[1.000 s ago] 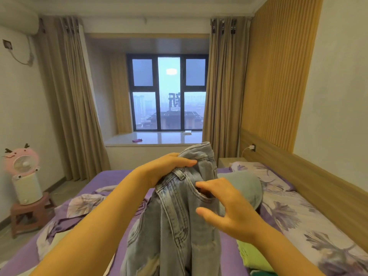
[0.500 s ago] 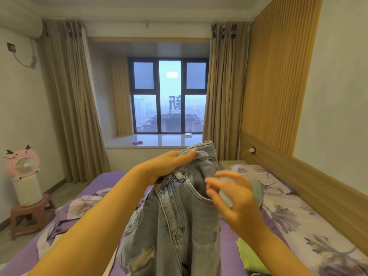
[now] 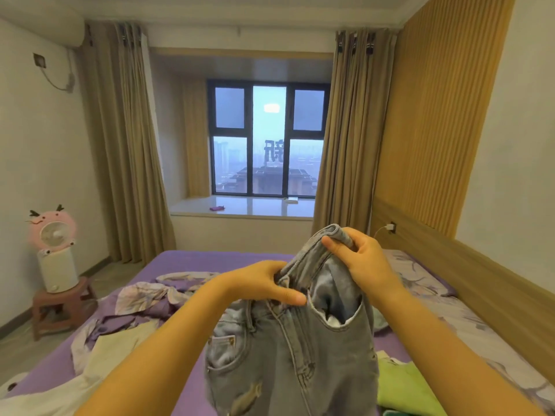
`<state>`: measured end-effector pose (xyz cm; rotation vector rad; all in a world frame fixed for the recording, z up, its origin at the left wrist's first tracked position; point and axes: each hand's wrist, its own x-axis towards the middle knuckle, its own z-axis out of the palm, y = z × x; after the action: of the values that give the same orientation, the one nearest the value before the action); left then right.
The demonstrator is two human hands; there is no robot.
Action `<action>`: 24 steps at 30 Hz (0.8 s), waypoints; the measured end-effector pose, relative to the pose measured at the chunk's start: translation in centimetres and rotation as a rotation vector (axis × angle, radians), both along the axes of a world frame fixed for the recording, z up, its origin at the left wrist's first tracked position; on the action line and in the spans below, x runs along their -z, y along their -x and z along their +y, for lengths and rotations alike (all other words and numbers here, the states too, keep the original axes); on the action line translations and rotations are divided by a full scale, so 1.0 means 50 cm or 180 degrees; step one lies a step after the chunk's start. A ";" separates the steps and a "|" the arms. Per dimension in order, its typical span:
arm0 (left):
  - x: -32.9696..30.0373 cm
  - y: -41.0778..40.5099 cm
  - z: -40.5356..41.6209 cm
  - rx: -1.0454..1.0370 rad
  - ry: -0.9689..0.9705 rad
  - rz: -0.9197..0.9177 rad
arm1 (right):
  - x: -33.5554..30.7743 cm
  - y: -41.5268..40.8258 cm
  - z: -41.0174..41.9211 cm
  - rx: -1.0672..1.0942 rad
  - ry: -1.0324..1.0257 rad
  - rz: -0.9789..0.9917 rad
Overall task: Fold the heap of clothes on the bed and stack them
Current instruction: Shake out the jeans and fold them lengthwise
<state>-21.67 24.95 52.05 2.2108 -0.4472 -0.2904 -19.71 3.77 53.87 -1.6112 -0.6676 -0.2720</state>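
Note:
A pair of light blue ripped jeans point(image 3: 288, 355) hangs in the air in front of me, over the purple bed point(image 3: 210, 259). My left hand point(image 3: 264, 285) pinches the waistband near the fly. My right hand point(image 3: 360, 262) grips the waistband's other side, raised a little higher. A green garment point(image 3: 402, 385) lies on the bed at the lower right. A cream garment point(image 3: 117, 352) and a floral purple cloth point(image 3: 144, 295) lie crumpled at the left.
A floral pillow point(image 3: 417, 274) rests against the wooden headboard point(image 3: 468, 274) on the right. A pink fan on a white unit point(image 3: 54, 247) stands on a small red stool point(image 3: 57, 304) at the left wall. Curtains frame the window point(image 3: 267, 139) ahead.
My right hand has risen from the pocket area and taken hold of the waistband. My left hand has slid lower along the waistband to the fly. The jeans have spread open between both hands.

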 end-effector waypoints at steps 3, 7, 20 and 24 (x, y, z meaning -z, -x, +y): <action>0.074 -0.009 0.024 -0.0141 -0.0272 -0.0150 | 0.018 -0.009 -0.003 0.0104 0.0097 -0.0219; 0.144 -0.019 0.043 -0.0305 -0.0509 -0.0113 | 0.028 -0.032 -0.020 0.0334 0.0125 -0.0276; 0.150 -0.048 0.102 -0.1511 0.0625 -0.0277 | 0.074 -0.098 -0.136 0.1458 0.0106 0.0108; 0.090 -0.060 0.079 -0.1865 0.1158 -0.0794 | 0.057 -0.107 -0.162 0.1938 0.0767 -0.0264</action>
<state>-18.67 28.89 47.57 1.9180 0.0334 0.3570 -14.38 -4.33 51.03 -2.0206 -0.2587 -0.7269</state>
